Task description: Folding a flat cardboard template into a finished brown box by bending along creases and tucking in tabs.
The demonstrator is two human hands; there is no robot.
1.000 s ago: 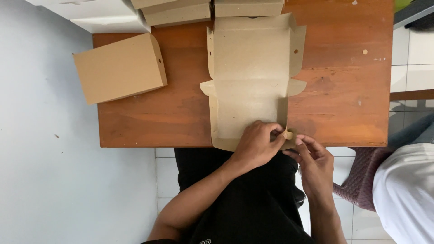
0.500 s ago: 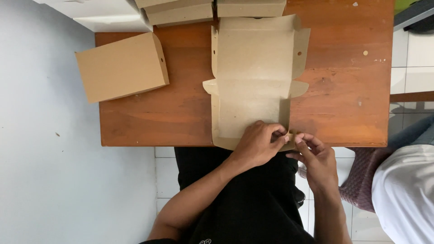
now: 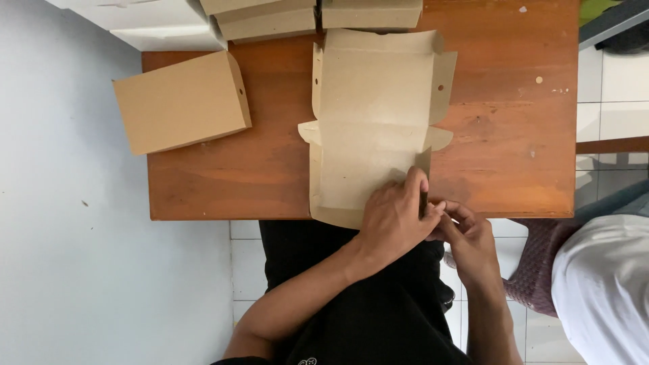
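Folded box (image 3: 181, 101): lies shut at your far left on the table (image 3: 514, 135), well apart from your hands.
Blank (image 3: 372, 128): flat cardboard at the table's middle, near end over the edge towards you.
Left hand (image 3: 392, 220): pressed flat on the blank's near right corner, fingers together, pinching the side flap.
Right hand (image 3: 470, 240): just beside it, fingertips closed on the same flap.
Risk: the overhang could let the blank tip if you press harder; a rough crease could tear the flap.
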